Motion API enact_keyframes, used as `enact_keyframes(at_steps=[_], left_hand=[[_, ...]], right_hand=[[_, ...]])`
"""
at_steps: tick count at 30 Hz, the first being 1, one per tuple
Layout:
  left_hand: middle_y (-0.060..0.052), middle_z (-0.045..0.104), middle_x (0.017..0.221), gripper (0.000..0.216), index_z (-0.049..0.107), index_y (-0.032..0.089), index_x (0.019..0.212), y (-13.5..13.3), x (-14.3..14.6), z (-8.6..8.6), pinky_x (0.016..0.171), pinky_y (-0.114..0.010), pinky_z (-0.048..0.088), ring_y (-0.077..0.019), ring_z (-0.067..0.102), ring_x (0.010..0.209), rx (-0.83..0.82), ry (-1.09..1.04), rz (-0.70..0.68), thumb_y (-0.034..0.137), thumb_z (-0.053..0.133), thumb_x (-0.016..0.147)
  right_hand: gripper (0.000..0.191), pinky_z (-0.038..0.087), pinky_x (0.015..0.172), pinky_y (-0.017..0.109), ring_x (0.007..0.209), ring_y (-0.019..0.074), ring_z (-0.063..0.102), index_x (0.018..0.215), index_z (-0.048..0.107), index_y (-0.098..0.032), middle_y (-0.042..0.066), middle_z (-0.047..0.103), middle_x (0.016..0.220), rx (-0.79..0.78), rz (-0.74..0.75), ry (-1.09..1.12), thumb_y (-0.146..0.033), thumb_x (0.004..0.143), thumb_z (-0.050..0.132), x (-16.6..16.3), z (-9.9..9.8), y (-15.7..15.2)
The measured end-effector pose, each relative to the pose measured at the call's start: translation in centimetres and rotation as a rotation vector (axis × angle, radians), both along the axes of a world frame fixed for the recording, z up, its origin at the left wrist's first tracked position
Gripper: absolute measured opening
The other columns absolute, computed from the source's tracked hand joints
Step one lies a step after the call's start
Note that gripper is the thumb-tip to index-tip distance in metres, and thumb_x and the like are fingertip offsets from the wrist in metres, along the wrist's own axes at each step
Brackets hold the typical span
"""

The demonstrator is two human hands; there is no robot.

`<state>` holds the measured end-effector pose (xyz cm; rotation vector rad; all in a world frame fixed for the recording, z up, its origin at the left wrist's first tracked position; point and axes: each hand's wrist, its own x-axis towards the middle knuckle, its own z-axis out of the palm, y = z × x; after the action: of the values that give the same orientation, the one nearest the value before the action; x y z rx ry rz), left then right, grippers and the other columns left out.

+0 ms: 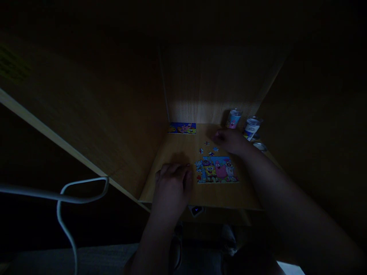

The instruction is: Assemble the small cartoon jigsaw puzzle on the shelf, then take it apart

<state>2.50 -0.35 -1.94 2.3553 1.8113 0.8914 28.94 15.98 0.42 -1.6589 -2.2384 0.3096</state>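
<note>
Two hands were over a wooden desk [200, 194]. The left hand [172, 187], with fingers curled, was just beside the cartoon jigsaw puzzle [216, 170], and the right hand [231, 140] was near the loose puzzle pieces [208, 148]. In this dim light, one could not tell if either hand held a piece. A careless sideways push could break the joined puzzle, and a wide right arm movement could knock the two printed cups [233, 118].

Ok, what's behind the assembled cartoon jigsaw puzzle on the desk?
Loose puzzle pieces lie just behind the jigsaw puzzle, with a printed picture against the back wall. The right hand covers whatever lies beneath it.
</note>
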Motion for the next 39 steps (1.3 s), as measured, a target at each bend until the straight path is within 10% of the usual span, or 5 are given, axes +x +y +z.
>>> enact_keyframes(at_steps=[9, 20, 39], left_hand=[[-0.011, 0.077, 0.116, 0.028, 0.077, 0.020, 0.116, -0.3, -2.9, 1.3, 0.098, -0.044, 0.060, -0.0287, 0.070, 0.108, 0.095, -0.089, 0.063, 0.011, 0.055, 0.101], [-0.017, 0.073, 0.134, 0.035, 0.071, 0.018, 0.132, -2.6, -6.6, -1.2, 0.105, -0.054, 0.060, -0.0357, 0.071, 0.122, -0.095, 0.217, 0.118, 0.017, 0.050, 0.105], [-0.014, 0.076, 0.129, 0.027, 0.074, 0.018, 0.121, 0.4, -2.0, 0.3, 0.113, -0.054, 0.056, -0.0325, 0.067, 0.123, 0.046, -0.024, 0.013, 0.011, 0.054, 0.103]], right_hand=[[0.043, 0.054, 0.085, 0.041, 0.104, 0.0377, 0.078, 0.130, 0.080, -0.012, 0.027, 0.080, 0.119, -0.079, -0.312, -0.213, -0.042, 0.103, 0.065, 2.6, -0.2, 0.8], [0.022, 0.055, 0.097, 0.037, 0.107, 0.0268, 0.076, 0.116, 0.084, -0.025, 0.011, 0.082, 0.120, 0.005, 0.142, 0.002, -0.030, 0.105, 0.067, -0.5, -0.7, 0.1], [0.014, 0.054, 0.087, 0.033, 0.097, 0.0249, 0.076, 0.098, 0.080, -0.020, 0.011, 0.082, 0.107, -0.090, 0.129, 0.044, -0.034, 0.101, 0.076, -1.8, -1.5, 1.1]])
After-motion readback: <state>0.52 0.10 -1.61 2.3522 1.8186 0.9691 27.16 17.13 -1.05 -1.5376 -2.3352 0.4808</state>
